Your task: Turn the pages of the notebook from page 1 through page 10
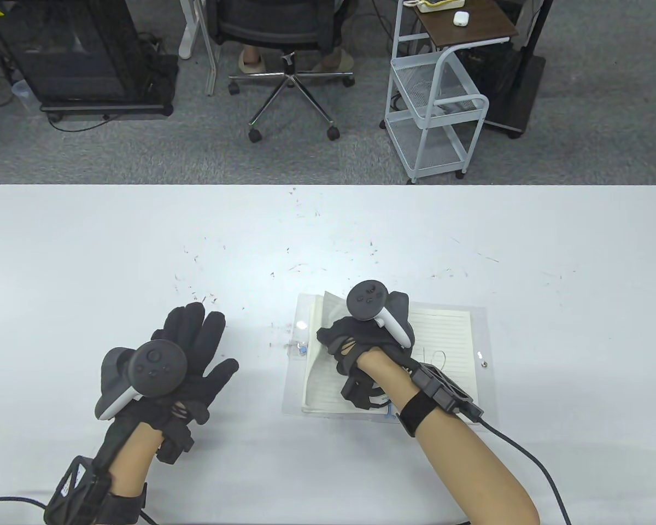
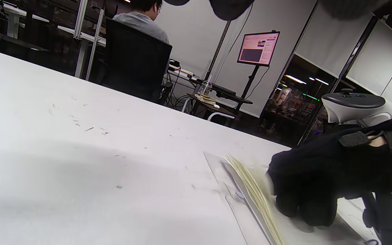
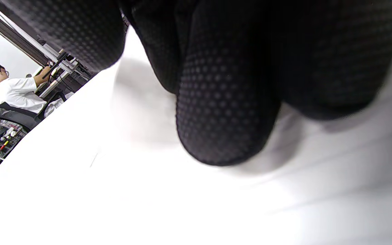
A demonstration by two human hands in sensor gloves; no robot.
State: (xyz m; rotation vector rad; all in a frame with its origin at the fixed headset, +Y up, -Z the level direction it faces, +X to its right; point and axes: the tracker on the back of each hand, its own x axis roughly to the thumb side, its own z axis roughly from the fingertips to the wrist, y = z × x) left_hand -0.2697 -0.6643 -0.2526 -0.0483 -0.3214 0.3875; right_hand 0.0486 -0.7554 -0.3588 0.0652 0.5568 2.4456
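- A wide white table (image 1: 142,246) fills the lower part of the table view, with an office floor, a chair and a wire cart beyond its far edge.
- An open notebook (image 1: 448,339) lies flat on the table, right of centre and near the person. It sits in a clear plastic cover (image 1: 292,394) whose edges stick out around the pages.
- The spread runs left to right, so its long axis lies along the table's length. The spine runs away from the person, and the ruled lines cross each page sideways.
- The right hand (image 1: 361,342) rests on the left half of the spread, fingers curled down onto the paper. A leaf (image 1: 328,306) stands slightly raised beside them. Whether the fingers pinch that leaf or only press it flat, I cannot tell.
- The left hand (image 1: 188,355) hovers well to the left of the notebook, fingers spread wide, holding nothing.
- A handwritten mark on the right page, partly hidden by the wrist, appears to read 10. If so, the turning is probably done or nearly done, with only this last leaf to settle.
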